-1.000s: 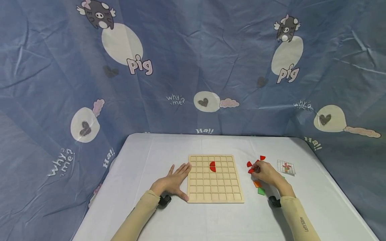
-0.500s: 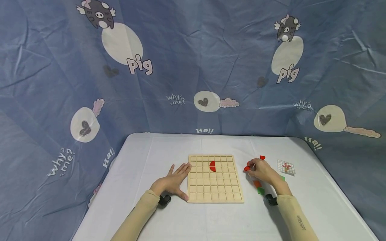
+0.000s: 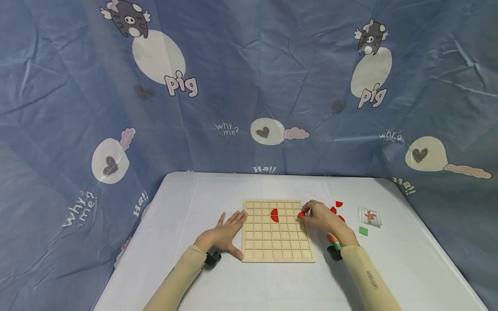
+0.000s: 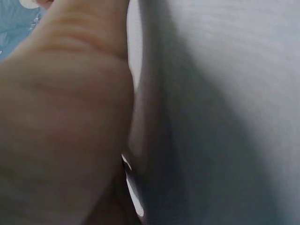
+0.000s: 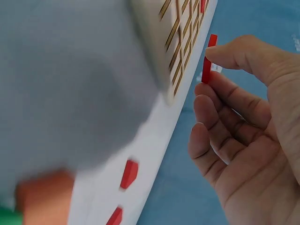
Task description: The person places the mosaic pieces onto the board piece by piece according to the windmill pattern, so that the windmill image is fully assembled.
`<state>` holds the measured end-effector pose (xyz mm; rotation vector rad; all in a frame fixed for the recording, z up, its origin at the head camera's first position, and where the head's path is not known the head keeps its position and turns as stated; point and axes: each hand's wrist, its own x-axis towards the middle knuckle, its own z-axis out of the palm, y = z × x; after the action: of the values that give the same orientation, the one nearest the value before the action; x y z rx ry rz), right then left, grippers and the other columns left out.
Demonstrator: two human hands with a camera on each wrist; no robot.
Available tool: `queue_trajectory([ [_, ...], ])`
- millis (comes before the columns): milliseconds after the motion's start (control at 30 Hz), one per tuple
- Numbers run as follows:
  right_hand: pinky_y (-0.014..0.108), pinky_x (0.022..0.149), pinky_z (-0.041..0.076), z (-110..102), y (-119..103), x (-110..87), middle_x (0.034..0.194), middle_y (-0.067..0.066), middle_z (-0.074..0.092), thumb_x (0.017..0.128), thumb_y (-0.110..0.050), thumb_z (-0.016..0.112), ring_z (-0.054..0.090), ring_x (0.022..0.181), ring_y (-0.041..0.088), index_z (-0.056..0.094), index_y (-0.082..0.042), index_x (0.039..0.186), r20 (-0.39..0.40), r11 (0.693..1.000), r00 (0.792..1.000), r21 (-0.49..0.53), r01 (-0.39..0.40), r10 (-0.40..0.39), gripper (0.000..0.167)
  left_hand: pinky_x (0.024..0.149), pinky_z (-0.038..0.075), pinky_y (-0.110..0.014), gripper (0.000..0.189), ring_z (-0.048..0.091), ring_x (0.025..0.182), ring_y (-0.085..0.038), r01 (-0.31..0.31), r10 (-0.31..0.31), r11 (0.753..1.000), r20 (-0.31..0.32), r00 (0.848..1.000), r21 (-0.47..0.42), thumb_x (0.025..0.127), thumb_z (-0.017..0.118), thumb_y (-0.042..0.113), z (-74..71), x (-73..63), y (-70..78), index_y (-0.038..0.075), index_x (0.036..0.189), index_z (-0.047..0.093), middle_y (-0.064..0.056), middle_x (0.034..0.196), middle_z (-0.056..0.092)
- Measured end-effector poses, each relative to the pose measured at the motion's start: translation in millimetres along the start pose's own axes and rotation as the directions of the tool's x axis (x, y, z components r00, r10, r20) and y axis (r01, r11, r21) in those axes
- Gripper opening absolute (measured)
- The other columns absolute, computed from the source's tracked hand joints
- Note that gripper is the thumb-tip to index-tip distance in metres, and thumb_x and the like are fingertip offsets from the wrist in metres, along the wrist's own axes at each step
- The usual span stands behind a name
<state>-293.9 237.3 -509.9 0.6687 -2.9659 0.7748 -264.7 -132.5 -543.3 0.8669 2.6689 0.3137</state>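
Note:
In the head view, a wooden grid board [image 3: 266, 242] lies flat on the white table. Two red quarter-circle pieces [image 3: 275, 218] sit on it, one above the other, together making a half disc. My left hand [image 3: 221, 237] rests with spread, straight fingers against the board's left edge; the left wrist view shows mostly skin and tablecloth. Over the board's right edge, my right hand [image 3: 322, 217] pinches another red quarter-circle piece [image 3: 301, 214] between thumb and index finger. The right wrist view shows this piece [image 5: 209, 58] edge-on, with the other fingers loosely curled below.
Several loose red pieces [image 3: 339, 204] lie right of the board. An orange piece [image 3: 332, 238] and a green one [image 3: 336, 245] are partly covered by the right wrist. A green square [image 3: 363, 231] lies near a printed pattern card [image 3: 369, 216]. A blue curtain [image 3: 233, 155] hangs behind.
My right hand has picked up a red piece from the loose group and carried it left to the board's right edge. The left hand stays put.

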Motion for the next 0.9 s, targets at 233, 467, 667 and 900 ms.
queue_trajectory([
  [233,0.023,0.064,0.049,13,-19,17.8,0.090,0.000,0.062,0.083,-0.021,0.076,0.055,0.075,0.008,0.067,-0.007,0.098,0.034,0.996,0.995,-0.014,0.092,-0.092,0.022,0.117,-0.008,-0.061,0.139,-0.005,0.151,-0.025,-0.004,0.004,1.000,0.006,1.000,0.005,0.058,0.071,0.075,-0.8,0.4,-1.2,0.011,0.156,-0.003,-0.005,0.164,-0.007],
  [467,0.024,0.068,0.051,26,-29,25.9,0.093,-0.001,0.063,0.083,-0.015,0.075,0.056,0.078,0.008,0.068,-0.008,0.097,0.073,0.993,0.991,-0.015,0.113,-0.112,0.018,0.117,-0.006,-0.062,0.139,-0.004,0.151,-0.027,-0.008,0.008,1.000,0.005,1.000,0.014,0.058,0.072,0.076,0.0,0.4,-0.9,0.010,0.156,-0.002,-0.006,0.164,-0.006],
  [667,0.025,0.072,0.052,30,-31,28.2,0.094,-0.001,0.062,0.084,-0.013,0.073,0.058,0.083,0.008,0.068,-0.008,0.098,0.091,0.991,0.989,-0.042,0.124,-0.120,0.016,0.117,-0.006,-0.062,0.139,-0.003,0.151,-0.027,-0.003,0.003,1.000,0.006,1.000,0.005,0.057,0.072,0.075,0.0,0.2,0.1,0.009,0.156,-0.002,-0.007,0.164,-0.005],
  [900,0.026,0.071,0.052,32,-32,28.8,0.093,-0.002,0.061,0.083,-0.011,0.073,0.057,0.083,0.010,0.068,-0.009,0.096,0.094,0.990,0.988,-0.053,0.130,-0.124,0.015,0.117,-0.006,-0.062,0.139,-0.003,0.151,-0.028,-0.004,0.004,1.000,0.004,1.000,0.006,0.058,0.072,0.075,-1.3,-0.8,1.6,0.009,0.156,-0.001,-0.008,0.164,-0.005],
])
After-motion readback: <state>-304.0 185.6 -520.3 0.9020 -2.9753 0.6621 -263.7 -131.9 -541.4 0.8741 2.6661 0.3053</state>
